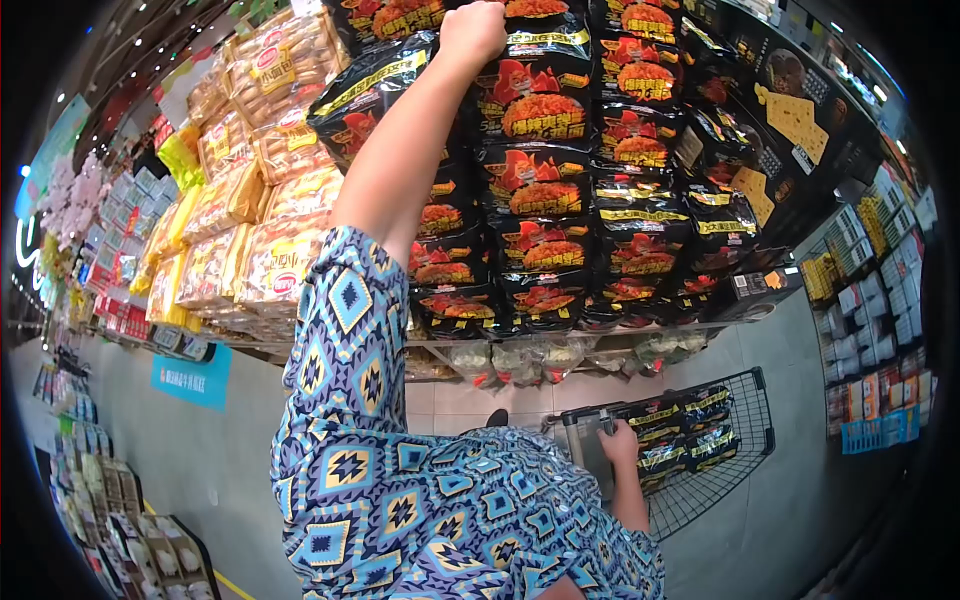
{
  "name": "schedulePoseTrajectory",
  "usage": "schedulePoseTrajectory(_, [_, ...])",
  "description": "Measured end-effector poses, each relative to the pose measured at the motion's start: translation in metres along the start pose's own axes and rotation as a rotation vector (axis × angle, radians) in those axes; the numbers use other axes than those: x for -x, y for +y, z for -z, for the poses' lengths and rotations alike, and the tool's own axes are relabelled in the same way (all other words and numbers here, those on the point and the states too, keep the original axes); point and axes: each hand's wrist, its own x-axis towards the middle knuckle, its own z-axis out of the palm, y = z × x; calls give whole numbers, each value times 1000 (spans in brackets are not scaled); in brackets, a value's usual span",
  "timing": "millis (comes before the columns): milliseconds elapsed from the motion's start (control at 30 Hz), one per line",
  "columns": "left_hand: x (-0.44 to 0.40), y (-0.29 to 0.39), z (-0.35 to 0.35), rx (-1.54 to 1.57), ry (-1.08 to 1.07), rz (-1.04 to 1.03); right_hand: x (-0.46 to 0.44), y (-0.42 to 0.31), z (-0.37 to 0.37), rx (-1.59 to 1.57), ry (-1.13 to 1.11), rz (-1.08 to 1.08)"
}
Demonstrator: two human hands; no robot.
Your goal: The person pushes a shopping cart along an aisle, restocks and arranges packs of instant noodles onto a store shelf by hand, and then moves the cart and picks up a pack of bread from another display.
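Note:
My left hand (474, 32) reaches up to the top of a tall stack of black instant noodle packs. Its fingers are closed at the upper edge of a noodle pack (535, 100); the fingertips are hidden. Left of my forearm, another black noodle pack (368, 98) leans at a tilt. Down at the right, my right hand (618, 441) is closed around the handle (606, 424) of a shopping cart (768, 412). Several black noodle packs (688, 432) lie inside the cart.
Clear bags of bread (280, 65) are piled left of the noodles. Wrapped vegetables (545, 358) sit low under the display. A blue sign (190, 378) hangs at the left. Shelves with a blue basket (880, 430) stand at the right, and a black box (765, 283) juts out nearby.

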Motion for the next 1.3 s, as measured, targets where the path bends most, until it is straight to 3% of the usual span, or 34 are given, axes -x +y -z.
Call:
schedulePoseTrajectory(300, [5, 1, 5, 59, -23, 43, 1, 16, -16, -3, 22, 2])
schedulePoseTrajectory(367, [22, 16, 28, 190, 211, -97, -8, 12, -20, 21, 21, 55])
schedulePoseTrajectory(400, [13, 15, 24, 115, 47, -77, -6, 12, -22, -3, 31, 42])
schedulePoseTrajectory(433, [8, 20, 7, 21, 52, -98, -8, 15, -23, -24, 42, 33])
schedulePoseTrajectory(533, [23, 43, 10, 143, 101, -147, -12, 21, -26, 14, 89, 74])
schedulePoseTrajectory(567, [25, 47, 5, 157, 141, -164, -11, 14, -18, 18, -12, 7])
schedulePoseTrajectory(633, [38, 52, 20, 170, -27, -136, -1, -3, -12, 30, -3, -6])
schedulePoseTrajectory(767, [57, 57, 16, 175, -66, -195, -9, 13, -15, 5, 53, 91])
schedulePoseTrajectory(833, [61, 56, 1, 137, 3, -225, -10, 8, -8, -46, 20, 71])
schedulePoseTrajectory(900, [70, 47, -7, 83, 258, -262, -3, -1, -11, -54, 26, 65])
schedulePoseTrajectory(967, [70, 45, -7, 96, 195, -251, -4, -4, -8, -69, 27, 66])
schedulePoseTrajectory(1033, [72, 42, 0, 117, 330, -263, -4, -1, -9, -70, 3, 74])
schedulePoseTrajectory(1067, [71, 44, 7, 188, 247, -268, -5, 4, -10, -59, -9, 90])
schedulePoseTrajectory(1133, [82, 65, 4, 274, 492, -334, -12, 13, -14, -82, 41, 157])
schedulePoseTrajectory(1200, [100, 95, 10, 557, 460, -398, -13, 11, -3, -87, -1, 128])
schedulePoseTrajectory(1233, [116, 106, 18, 752, 305, -441, -8, 6, 2, -95, -18, 74])
schedulePoseTrajectory(1267, [141, 116, 49, 873, -60, -354, -8, 5, 3, -129, -28, 78])
schedulePoseTrajectory(1300, [168, 122, 68, 1015, -260, -338, -14, 12, -1, -121, -46, 98])
